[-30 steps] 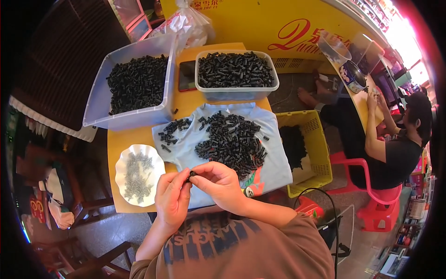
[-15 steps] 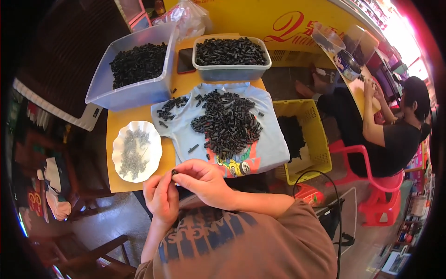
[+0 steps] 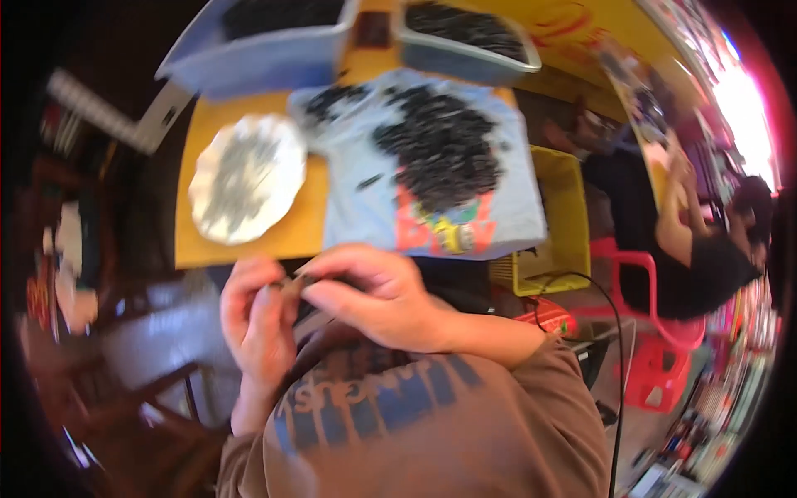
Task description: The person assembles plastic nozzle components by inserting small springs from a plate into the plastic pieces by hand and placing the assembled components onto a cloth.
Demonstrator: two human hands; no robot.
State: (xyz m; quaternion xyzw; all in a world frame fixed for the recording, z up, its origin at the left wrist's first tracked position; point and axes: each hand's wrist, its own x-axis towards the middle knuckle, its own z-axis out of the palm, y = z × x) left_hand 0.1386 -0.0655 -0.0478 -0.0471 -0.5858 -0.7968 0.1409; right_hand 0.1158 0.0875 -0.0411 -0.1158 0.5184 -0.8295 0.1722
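In front of my chest both hands meet at the fingertips, and the picture is blurred. My right hand [image 3: 369, 295] pinches a small black part [image 3: 309, 281] between thumb and fingers. Close beside it, my left hand [image 3: 261, 315] has its thumb and fingers drawn together; a dark bit shows there, too smeared to make out. Ahead of the hands, a heap of small black parts [image 3: 440, 141] lies on a light blue shirt [image 3: 357, 220]. To the left of it stands a white scalloped dish [image 3: 207, 220] holding many small clear pieces [image 3: 245, 170].
At the table's [image 3: 311, 236] far side stand a blue bin [image 3: 274, 68] and a second tub [image 3: 452, 70], both filled with black parts. A yellow crate [image 3: 569, 207] is right of the table. Farther right sits another person [image 3: 693, 274] on a pink chair [image 3: 639, 261].
The view has tilted and shifted, so the table and bins sit higher in the picture. My fingertips have drawn slightly apart, and the black part remains at my right fingers.
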